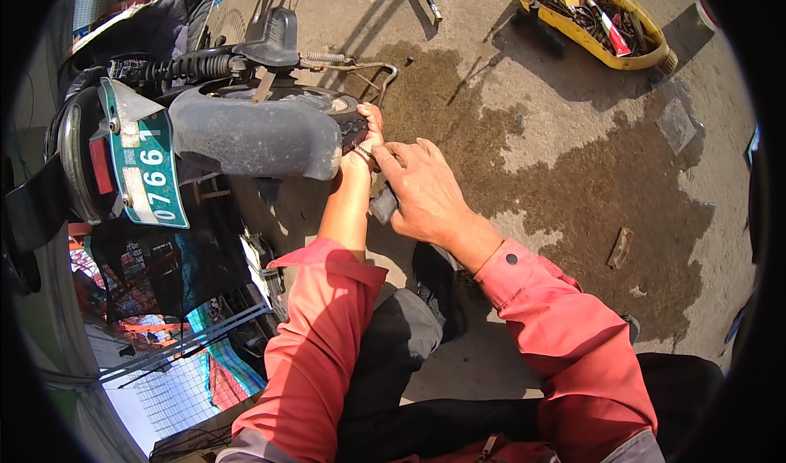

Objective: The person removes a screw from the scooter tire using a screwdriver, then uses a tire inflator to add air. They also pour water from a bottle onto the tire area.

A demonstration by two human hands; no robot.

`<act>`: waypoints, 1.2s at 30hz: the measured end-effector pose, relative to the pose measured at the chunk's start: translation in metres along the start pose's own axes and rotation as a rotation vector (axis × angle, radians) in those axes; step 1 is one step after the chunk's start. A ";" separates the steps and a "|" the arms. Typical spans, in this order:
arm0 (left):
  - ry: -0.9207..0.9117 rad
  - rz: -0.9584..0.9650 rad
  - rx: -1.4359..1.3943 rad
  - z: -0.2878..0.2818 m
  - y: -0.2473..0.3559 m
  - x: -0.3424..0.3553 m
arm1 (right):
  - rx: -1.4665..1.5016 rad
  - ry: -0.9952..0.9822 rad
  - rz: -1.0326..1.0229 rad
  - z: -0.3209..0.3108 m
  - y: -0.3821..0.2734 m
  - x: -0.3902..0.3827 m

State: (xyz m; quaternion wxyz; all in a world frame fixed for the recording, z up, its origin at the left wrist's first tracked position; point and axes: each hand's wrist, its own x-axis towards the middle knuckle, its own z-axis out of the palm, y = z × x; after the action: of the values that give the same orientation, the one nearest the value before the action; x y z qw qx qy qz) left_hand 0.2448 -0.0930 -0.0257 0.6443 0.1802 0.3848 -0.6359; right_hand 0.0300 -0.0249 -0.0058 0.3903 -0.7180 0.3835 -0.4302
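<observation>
The rear tire [352, 124] of a motorbike sits partly under a scuffed grey mudguard [254, 135]. My left hand [367, 142] lies against the tread, its fingers closed round the tire's outer edge. Just to its right, my right hand [427, 191] is closed, knuckles up, on a dark grey, blunt-ended tool [383, 205] that juts out below the fingers. A thin metal piece shows between the right fingertips and the tire; whether it belongs to that tool I cannot tell. My left palm and the tool's far end are mostly hidden.
A green licence plate [146, 156] and red tail light [101, 167] stick out at left. A yellow tub [602, 21] of tools and small parts stands at far right. Wet ground [573, 185] spreads right of the tire, with a brown fragment [621, 248] on it. My shoe [435, 287] is below my hands.
</observation>
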 end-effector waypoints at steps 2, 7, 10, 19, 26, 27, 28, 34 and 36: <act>-0.004 0.029 0.024 -0.002 -0.009 0.002 | 0.036 -0.246 0.191 0.003 0.000 0.008; -0.012 0.046 0.034 0.000 0.000 0.005 | 1.126 0.181 0.636 0.041 -0.002 0.012; -0.017 0.063 0.039 0.000 0.004 0.005 | 1.854 0.117 1.176 0.036 -0.010 0.013; -0.036 0.091 0.084 -0.006 -0.009 0.006 | 2.254 0.251 1.329 0.039 -0.004 0.016; 0.035 0.032 0.054 0.005 0.003 0.002 | 0.209 0.382 0.220 0.011 0.017 -0.016; 0.019 0.032 0.071 0.004 0.006 0.001 | 0.114 0.254 0.119 0.010 0.013 -0.016; 0.007 0.018 0.092 0.003 0.004 0.006 | 0.007 0.135 0.023 0.003 0.007 -0.011; 0.008 0.098 0.114 -0.002 -0.002 0.008 | 0.180 -0.028 0.180 0.020 0.000 -0.003; -0.018 0.123 0.161 0.001 0.003 0.010 | 0.537 0.076 0.279 0.029 -0.003 -0.003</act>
State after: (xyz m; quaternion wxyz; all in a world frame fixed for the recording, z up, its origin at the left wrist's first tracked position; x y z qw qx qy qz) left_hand 0.2464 -0.0998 -0.0332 0.6689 0.2487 0.3149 -0.6257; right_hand 0.0568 -0.0146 -0.0136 0.6069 -0.5130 0.3653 -0.4848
